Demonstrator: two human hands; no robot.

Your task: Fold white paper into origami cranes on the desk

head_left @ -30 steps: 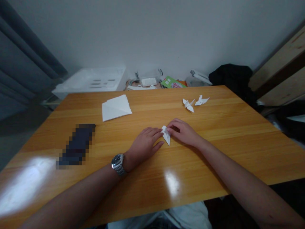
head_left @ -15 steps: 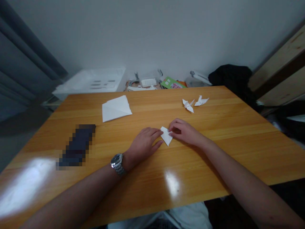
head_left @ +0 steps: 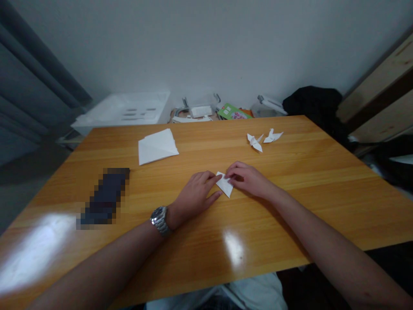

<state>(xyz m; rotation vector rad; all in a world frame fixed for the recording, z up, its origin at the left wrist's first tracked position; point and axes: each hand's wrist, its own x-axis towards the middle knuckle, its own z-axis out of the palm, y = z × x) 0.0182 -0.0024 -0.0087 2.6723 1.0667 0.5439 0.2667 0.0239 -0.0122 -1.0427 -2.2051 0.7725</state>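
A small folded piece of white paper (head_left: 225, 185) lies on the wooden table (head_left: 290, 206) between my hands. My left hand (head_left: 195, 196), with a metal watch on its wrist, rests on the table with its fingertips pressed on the paper's left edge. My right hand (head_left: 250, 179) pinches the paper's upper right edge with curled fingers. Two finished white paper cranes (head_left: 263, 139) sit further back on the right.
A stack of white paper sheets (head_left: 156, 147) lies at the back left. A dark blurred flat object (head_left: 105, 197) lies to the left. Behind the table stand a white box (head_left: 124, 110), clutter and a black bag (head_left: 314, 103). Wooden furniture stands at the right.
My right fingers have shifted slightly on the paper, flattening a flap that stood more upright a second ago. My left hand has barely moved.
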